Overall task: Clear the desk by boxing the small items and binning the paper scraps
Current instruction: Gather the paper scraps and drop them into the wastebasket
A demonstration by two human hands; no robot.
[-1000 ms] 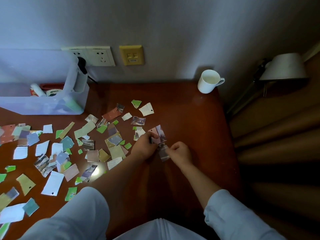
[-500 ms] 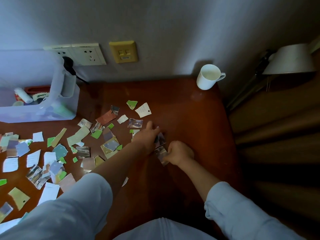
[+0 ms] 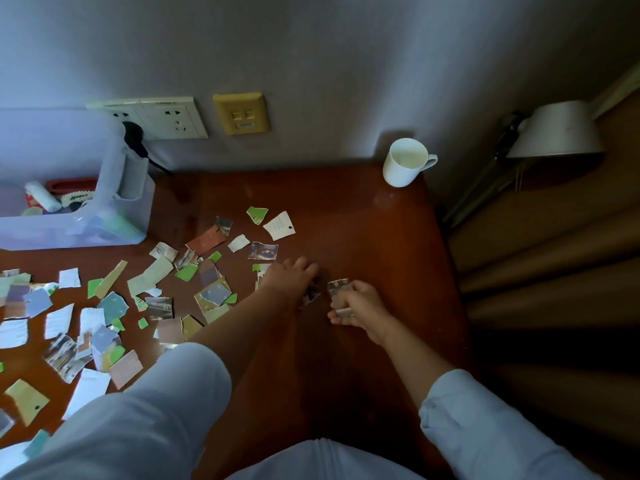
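Several torn paper scraps [image 3: 145, 299] in white, green, blue and photo print lie scattered over the left and middle of the brown desk [image 3: 363, 237]. My right hand [image 3: 360, 304] grips a small stack of scraps [image 3: 341, 287] near the desk's middle. Just to its left, my left hand [image 3: 292, 275] lies palm down with curled fingers over a photo scrap [image 3: 311, 296]; whether it pinches that scrap is hidden. A clear plastic box [image 3: 69, 202] holding small items stands at the back left.
A white mug [image 3: 405, 162] stands at the desk's back right corner by the wall. Wall sockets [image 3: 166, 117] with a black plug sit behind the box. A lamp shade [image 3: 557, 129] hangs beyond the desk's right edge. No bin is in view.
My left hand moved forward and lowered over a scrap on the desk. My right hand drew its stack slightly right, apart from the left. The camera view shifted slightly.
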